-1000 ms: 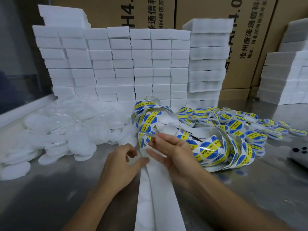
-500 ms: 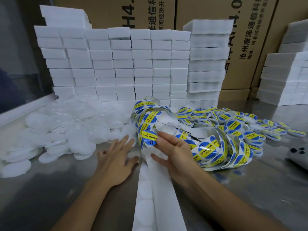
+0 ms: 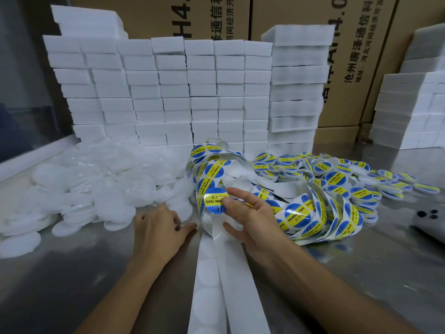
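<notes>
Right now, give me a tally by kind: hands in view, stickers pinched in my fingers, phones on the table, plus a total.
Hands: 2, left hand and right hand
Pinched sticker: 1
Phone: 1
Total: 4

Glossy paper sticker (image 3: 216, 200), matt white backing strip (image 3: 231, 285), brushed metal table (image 3: 361, 273), translucent plastic lids (image 3: 96, 189), cardboard boxes (image 3: 349, 56)

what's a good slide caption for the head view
Right hand pinches a blue-and-yellow sticker over the backing strip, left hand at the white lids on a steel table.
</notes>
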`<state>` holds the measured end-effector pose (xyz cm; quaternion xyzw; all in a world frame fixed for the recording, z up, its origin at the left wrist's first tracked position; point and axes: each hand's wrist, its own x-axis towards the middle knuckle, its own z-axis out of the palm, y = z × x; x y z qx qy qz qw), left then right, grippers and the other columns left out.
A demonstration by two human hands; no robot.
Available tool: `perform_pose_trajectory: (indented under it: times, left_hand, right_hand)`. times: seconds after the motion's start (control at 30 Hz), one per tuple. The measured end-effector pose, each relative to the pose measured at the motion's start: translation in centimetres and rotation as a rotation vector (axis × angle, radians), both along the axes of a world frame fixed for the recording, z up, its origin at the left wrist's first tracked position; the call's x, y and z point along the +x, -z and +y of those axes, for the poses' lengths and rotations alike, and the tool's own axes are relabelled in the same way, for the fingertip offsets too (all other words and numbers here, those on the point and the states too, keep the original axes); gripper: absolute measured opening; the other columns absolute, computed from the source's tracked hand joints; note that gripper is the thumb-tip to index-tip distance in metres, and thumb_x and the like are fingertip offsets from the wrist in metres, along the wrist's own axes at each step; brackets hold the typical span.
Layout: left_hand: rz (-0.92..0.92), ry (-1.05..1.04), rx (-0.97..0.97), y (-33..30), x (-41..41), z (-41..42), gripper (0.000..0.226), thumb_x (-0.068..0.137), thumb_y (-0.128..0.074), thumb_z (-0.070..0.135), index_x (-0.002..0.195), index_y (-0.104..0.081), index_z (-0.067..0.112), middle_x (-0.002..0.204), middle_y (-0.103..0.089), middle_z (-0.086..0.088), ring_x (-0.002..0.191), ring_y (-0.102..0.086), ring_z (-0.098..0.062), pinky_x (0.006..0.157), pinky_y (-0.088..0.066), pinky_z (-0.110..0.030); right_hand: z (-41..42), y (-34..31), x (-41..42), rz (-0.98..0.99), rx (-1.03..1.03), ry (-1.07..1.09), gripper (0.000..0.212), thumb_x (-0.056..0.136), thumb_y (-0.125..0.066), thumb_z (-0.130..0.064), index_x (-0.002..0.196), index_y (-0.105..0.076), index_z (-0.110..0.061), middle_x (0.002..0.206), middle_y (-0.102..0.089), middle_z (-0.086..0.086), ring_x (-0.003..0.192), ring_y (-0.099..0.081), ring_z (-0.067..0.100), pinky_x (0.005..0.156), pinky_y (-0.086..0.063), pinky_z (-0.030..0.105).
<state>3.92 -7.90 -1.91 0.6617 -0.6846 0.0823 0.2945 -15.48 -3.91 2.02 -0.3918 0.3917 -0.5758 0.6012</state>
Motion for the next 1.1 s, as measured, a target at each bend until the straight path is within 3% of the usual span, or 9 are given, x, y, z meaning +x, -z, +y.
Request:
perform_pose_trajectory:
  times: [0.07,0.2,0.3,0.43,0.53,0.67,0.83,0.97,1.1]
  left_hand:
    - [-0.040,-0.011,-0.021,0.1,-0.2,0.0,0.038,0.075,-0.069,0.061,0.087,-0.072,0.025,0.092,-0.056,0.004,0.088,-0.058,-0.021,0.075,-0.032,-0.034]
    - [-0.055,-0.003,0.056,0.6,-0.2,-0.1,0.042,0.086,-0.058,0.059,0.118,-0.068,0.033,0.108,-0.051,0.003,0.107,-0.051,-0.020,0.088,-0.038,-0.037]
    - [0.067,0.046,0.012,0.4,-0.2,0.0,0.033,0.077,-0.072,0.054,0.096,-0.075,0.026,0.101,-0.051,0.003,0.098,-0.056,-0.021,0.082,-0.043,-0.035]
    - [0.249,0.092,0.027,0.3,-0.3,0.3,0.037,0.066,-0.083,0.048,0.066,-0.060,0.019,0.080,-0.053,0.008,0.073,-0.053,-0.016,0.060,-0.037,-0.028]
    - [0.284,0.069,0.017,0.2,-0.3,0.3,0.036,0.069,-0.084,0.041,0.064,-0.056,0.018,0.066,-0.056,0.006,0.065,-0.051,-0.015,0.053,-0.031,-0.026]
    - [0.360,0.127,-0.022,0.0,-0.5,0.4,0.025,0.069,-0.084,0.030,0.071,-0.060,0.023,0.081,-0.059,0.006,0.075,-0.055,-0.014,0.065,-0.039,-0.028]
    - [0.874,0.250,-0.106,-1.2,-1.5,1.6,0.023,0.068,-0.087,0.023,0.073,-0.065,0.024,0.076,-0.069,0.008,0.075,-0.067,-0.010,0.065,-0.051,-0.014]
    - [0.473,0.440,-0.485,-2.6,-2.3,3.3,0.026,0.069,-0.084,0.018,0.086,-0.065,0.013,0.088,-0.061,0.004,0.082,-0.059,-0.007,0.071,-0.047,-0.011]
    - [0.251,0.604,-0.601,-3.2,-3.8,4.4,0.026,0.072,-0.078,0.012,0.092,-0.062,0.012,0.095,-0.059,-0.002,0.091,-0.057,-0.008,0.080,-0.043,-0.010]
  right_hand:
    - [-0.1,0.1,0.0,0.010,0.011,-0.001,0.020,0.081,-0.078,-0.019,0.100,-0.075,-0.025,0.099,-0.077,-0.005,0.096,-0.071,0.007,0.094,-0.052,0.040]
    - [0.1,0.1,0.2,-0.011,0.022,0.008,0.008,0.083,-0.076,-0.019,0.081,-0.077,-0.026,0.089,-0.076,-0.008,0.084,-0.071,0.002,0.094,-0.052,0.041]
    - [0.1,0.1,0.1,-0.006,0.007,0.007,0.011,0.084,-0.075,-0.019,0.078,-0.077,-0.028,0.093,-0.076,-0.007,0.087,-0.071,0.004,0.093,-0.052,0.041]
    - [0.1,0.0,0.0,-0.008,-0.008,-0.002,0.008,0.085,-0.075,-0.019,0.083,-0.076,-0.027,0.098,-0.076,-0.005,0.094,-0.072,0.006,0.095,-0.051,0.042]
    - [0.1,0.0,0.1,-0.006,-0.001,-0.007,0.008,0.083,-0.076,-0.020,0.083,-0.078,-0.028,0.103,-0.076,-0.003,0.106,-0.068,0.011,0.093,-0.054,0.045]
    - [0.2,-0.1,0.3,-0.005,-0.018,-0.007,0.010,0.081,-0.077,-0.022,0.087,-0.078,-0.029,0.110,-0.073,-0.002,0.111,-0.066,0.015,0.090,-0.055,0.052]
    - [0.7,0.0,0.5,0.028,-0.183,-0.030,0.051,0.079,-0.080,-0.019,0.119,-0.065,-0.047,0.127,-0.062,-0.002,0.115,-0.065,0.020,0.084,-0.058,0.056]
    - [0.9,0.5,1.0,0.121,-0.247,-0.033,0.065,0.084,-0.077,-0.017,0.125,-0.049,-0.060,0.108,-0.071,0.003,0.104,-0.070,0.022,0.085,-0.058,0.054]
    - [1.0,0.5,1.1,0.117,-0.281,-0.008,0.069,0.085,-0.074,-0.006,0.127,-0.045,-0.052,0.073,-0.063,0.006,0.077,-0.058,0.021,0.092,-0.051,0.054]
